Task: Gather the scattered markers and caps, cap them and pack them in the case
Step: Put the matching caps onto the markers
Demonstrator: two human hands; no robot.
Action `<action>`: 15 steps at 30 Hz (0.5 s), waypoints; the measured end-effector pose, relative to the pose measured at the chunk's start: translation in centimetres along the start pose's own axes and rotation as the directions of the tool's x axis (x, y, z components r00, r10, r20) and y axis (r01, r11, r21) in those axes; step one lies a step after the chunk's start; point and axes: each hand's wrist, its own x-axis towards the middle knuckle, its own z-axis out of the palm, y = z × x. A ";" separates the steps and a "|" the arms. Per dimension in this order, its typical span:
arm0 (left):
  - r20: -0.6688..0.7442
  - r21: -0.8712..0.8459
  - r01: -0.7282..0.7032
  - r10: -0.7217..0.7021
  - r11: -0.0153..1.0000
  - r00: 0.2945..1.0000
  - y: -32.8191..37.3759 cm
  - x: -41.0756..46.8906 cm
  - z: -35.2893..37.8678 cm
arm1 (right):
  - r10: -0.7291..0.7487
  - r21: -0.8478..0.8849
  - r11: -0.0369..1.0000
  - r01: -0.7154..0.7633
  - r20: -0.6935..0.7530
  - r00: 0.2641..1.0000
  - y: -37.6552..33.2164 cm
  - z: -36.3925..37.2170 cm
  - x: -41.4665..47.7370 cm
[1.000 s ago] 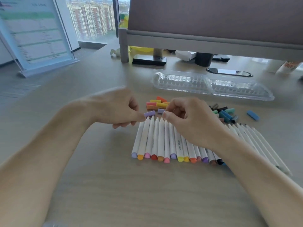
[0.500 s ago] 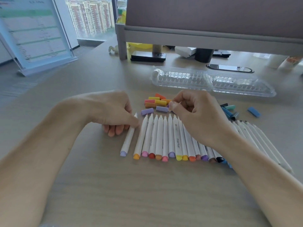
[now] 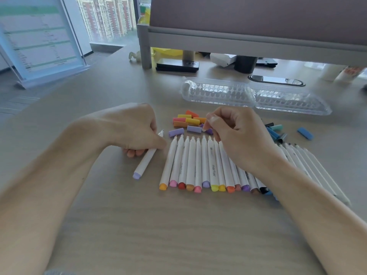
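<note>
White plastic barrel with a lilac end plug: this lilac marker is gripped in the person's left hand, fingers curled round its upper part. The uncapped nib points to 1 o'clock and the plug end lies toward 7 o'clock, on or just above the table.

Right hand: fingers curled, thumb and forefinger tips closed on a dark purple cap. The cap is mostly hidden, so whether it is lifted off the surface is uncertain.

At 9 o'clock from that cap, two lilac caps lie loose on the table, well apart from each other and just beyond the nibs.

At 12 o'clock from them is a small heap of warm-coloured caps: yellow, orange, pink and red, all touching.

At 6 o'clock from the caps, a row of markers lies side by side, nibs bare and pointing to 12 o'clock, coloured plugs toward the person. The right wrist covers the row's right part.

At 3 o'clock of the right hand sits a cluster of blue and teal caps, with a single blue cap apart, farther right. More white markers fan out beyond the right forearm.

At 12 o'clock of everything, the clear plastic case lies open with both ribbed halves holding nothing, well apart from the hands.
</note>
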 end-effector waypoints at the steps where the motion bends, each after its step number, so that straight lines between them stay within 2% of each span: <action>1: -0.003 -0.010 -0.014 0.014 1.000 1.000 -0.1 0.0 -0.1 | 0.002 0.003 1.000 -0.002 -0.006 1.000 0.0 0.0 0.0; 4: -0.063 -0.168 -0.129 0.120 0.977 0.991 -0.4 0.0 -0.6 | -0.009 0.013 1.000 0.009 -0.007 1.000 0.0 0.0 -0.1; 6: -0.174 -0.379 -0.265 0.213 0.887 0.961 -0.3 0.1 -0.8 | -0.023 0.029 0.999 0.022 0.026 0.999 -0.2 0.1 -0.2; 8: -0.301 -0.512 -0.385 0.259 0.768 0.918 0.4 0.4 -0.3 | -0.038 0.091 0.995 0.032 0.062 0.997 -0.4 0.2 -0.4; 11: -0.432 -0.527 -0.500 0.290 0.687 0.854 2.0 0.9 1.4 | -0.052 0.210 0.977 0.025 0.125 0.991 -0.6 0.2 -0.5; 15: -0.520 -0.576 -0.557 0.258 0.598 0.814 2.4 1.6 2.6 | -0.053 0.241 0.971 0.009 0.179 0.982 -0.4 0.2 -0.3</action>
